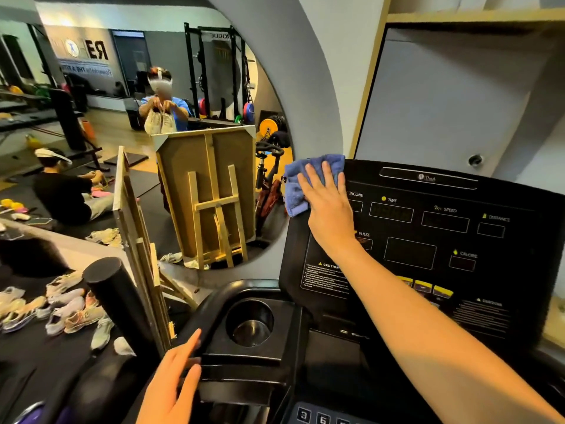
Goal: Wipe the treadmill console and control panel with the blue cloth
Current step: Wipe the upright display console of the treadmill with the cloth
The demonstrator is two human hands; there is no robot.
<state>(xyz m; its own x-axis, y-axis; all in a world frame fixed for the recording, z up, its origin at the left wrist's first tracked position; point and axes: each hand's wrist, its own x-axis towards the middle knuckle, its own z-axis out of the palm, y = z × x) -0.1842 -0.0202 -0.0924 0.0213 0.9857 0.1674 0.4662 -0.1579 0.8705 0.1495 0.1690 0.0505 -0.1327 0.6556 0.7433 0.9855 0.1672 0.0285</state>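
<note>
Left hand [174,381] nearest, fingers loosely spread, resting flat on black plastic cup-holder tray [244,353]. Risk: folded blue terry cloth [301,185] overhangs top-left corner of black treadmill console [428,240], could slip off. My right hand [328,206] presses it flat, fingers extended, gripping nothing.

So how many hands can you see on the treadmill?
2. The right hand presses the blue cloth on the console's top left corner. The left hand rests by the cup holder.
</note>
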